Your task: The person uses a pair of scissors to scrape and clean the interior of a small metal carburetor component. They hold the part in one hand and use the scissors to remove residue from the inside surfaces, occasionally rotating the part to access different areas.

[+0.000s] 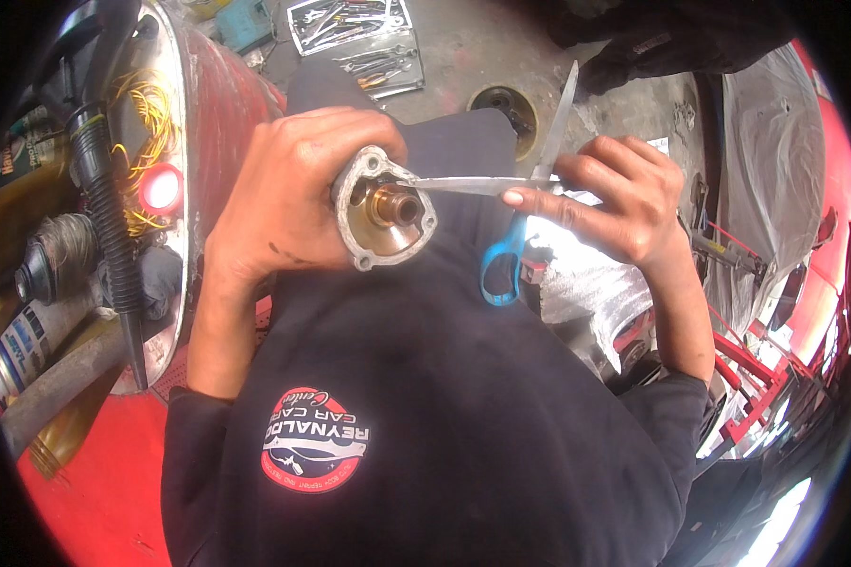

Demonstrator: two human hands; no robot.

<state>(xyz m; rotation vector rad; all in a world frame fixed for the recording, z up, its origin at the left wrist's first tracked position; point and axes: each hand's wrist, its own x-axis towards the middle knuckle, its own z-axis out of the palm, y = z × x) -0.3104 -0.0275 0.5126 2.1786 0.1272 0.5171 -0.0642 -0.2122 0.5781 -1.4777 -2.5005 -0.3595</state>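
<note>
My left hand (298, 194) is wrapped round a metal housing (361, 248) with a three-holed flange, its open end facing up. Inside the housing a brownish, oily shaft end (402, 206) stands in the middle. My right hand (619, 194) grips a pair of scissors (503, 269) by the middle, its blue handle loop hanging below the fingers. The scissors are spread: one blade points left, with its tip at the flange's edge, and the other points up and away. Whether the tip touches the metal I cannot tell. The scissors' second handle is hidden by my fingers.
An open tool set (355, 66) with several wrenches lies on the floor ahead. Beyond my lap stands a round container (529, 142) with dark contents. At left are a black corrugated hose (109, 189), yellow wire (151, 118) and cans. A person's dark sleeve (662, 47) shows at far right.
</note>
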